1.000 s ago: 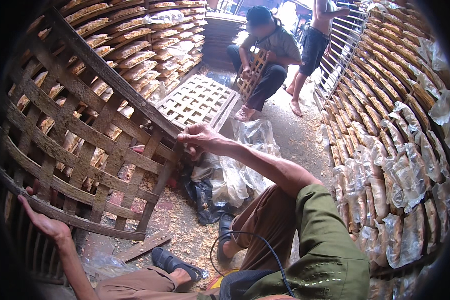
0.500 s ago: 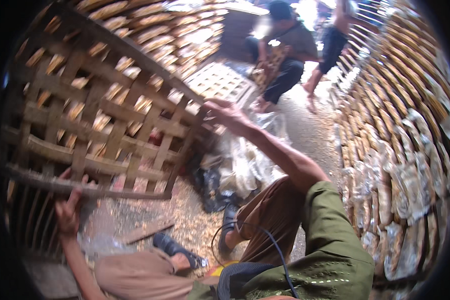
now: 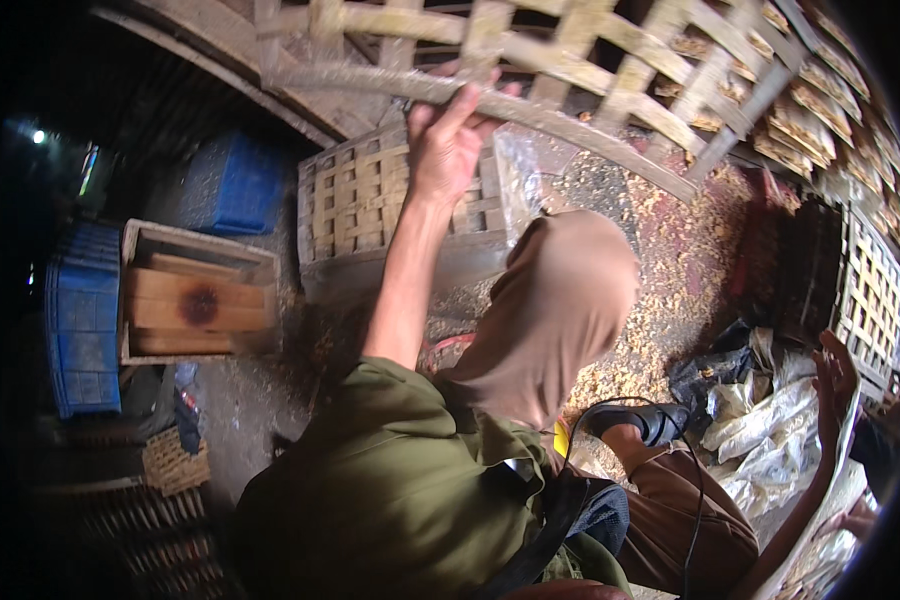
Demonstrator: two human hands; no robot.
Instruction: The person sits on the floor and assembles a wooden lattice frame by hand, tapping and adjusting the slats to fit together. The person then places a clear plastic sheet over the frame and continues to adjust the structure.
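Note:
My left hand (image 3: 448,150) is raised and grips the lower wooden rail of a woven bamboo tray (image 3: 630,75), fingers curled round its edge. Much of the tray runs out of the picture at the top. Far to the right, my right hand (image 3: 832,385) is away from that tray, with its fingers apart in dim light. It is nearest to a pale woven rack (image 3: 870,300) and a whitish strip (image 3: 838,480) along my forearm. Whether it touches the strip I cannot tell.
Another woven tray (image 3: 360,195) lies on a box beyond my knee. At left are an open wooden crate (image 3: 200,340), blue plastic crates (image 3: 85,320) and a basket piece (image 3: 177,460). Crumbs cover the floor (image 3: 660,260). Plastic sheets (image 3: 760,430) lie near my foot; stacked trays (image 3: 810,120) rise behind.
My view has swung to the left. The tray now appears higher, with my left hand still on its rail. My right hand has come off the tray's corner.

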